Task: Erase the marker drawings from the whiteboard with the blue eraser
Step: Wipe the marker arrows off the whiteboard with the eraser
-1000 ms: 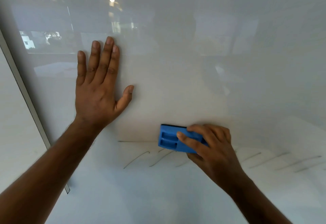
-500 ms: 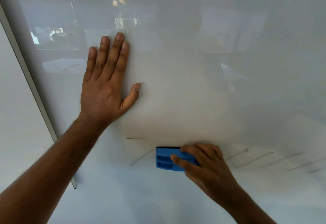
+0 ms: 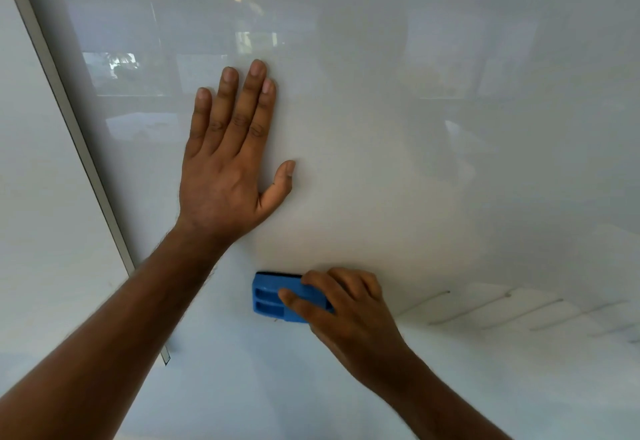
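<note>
Here, eraser (image 3: 277, 297) btwn frame (image 3: 74, 135), marks (image 3: 491, 311).

Blue eraser (image 3: 273, 297), white whiteboard (image 3: 398, 180)

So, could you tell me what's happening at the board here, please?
A person is wiping a whiteboard clean. The right hand grips a blue eraser and presses it against the lower part of the board, while the left hand lies flat and open on the surface above it. Several faint slanted marker strokes remain to the right of the eraser, so the job is not yet finished.
</note>
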